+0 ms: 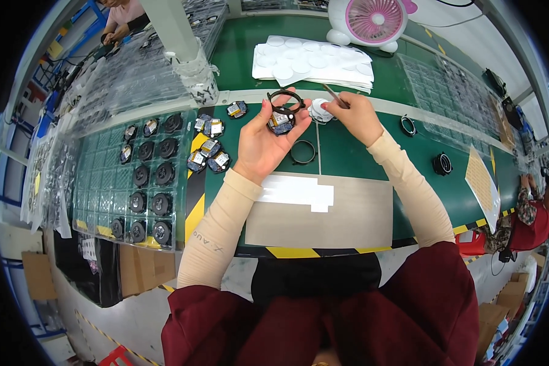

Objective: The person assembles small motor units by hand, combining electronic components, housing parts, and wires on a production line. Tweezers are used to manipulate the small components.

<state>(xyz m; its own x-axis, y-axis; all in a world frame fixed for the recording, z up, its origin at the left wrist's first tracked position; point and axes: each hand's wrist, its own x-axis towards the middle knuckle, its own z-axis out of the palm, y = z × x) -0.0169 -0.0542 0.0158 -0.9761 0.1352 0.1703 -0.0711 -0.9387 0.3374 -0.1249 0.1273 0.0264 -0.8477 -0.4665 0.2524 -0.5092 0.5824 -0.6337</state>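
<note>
My left hand (259, 141) is raised over the bench, fingers curled around a black ring-shaped case (301, 104) and a small round electronic module (281, 123) with a silver and dark blue face. The ring stands tilted above the module. To its right, my right hand (358, 117) pinches a slim tool that looks like tweezers (330, 93), its tip pointing up and left. White round discs (321, 111) lie between the hands, just beside the right fingers. Below the left fingers, another black ring (303, 152) rests on the green mat.
Several loose modules (213, 127) lie left of my hand, beside a clear tray (104, 183) of black round parts. White sticker sheets (348, 70) and a pink-and-white fan (372, 21) stand beyond. A grey mat (323, 229) lies nearest me; a black ring part (442, 163) is rightward.
</note>
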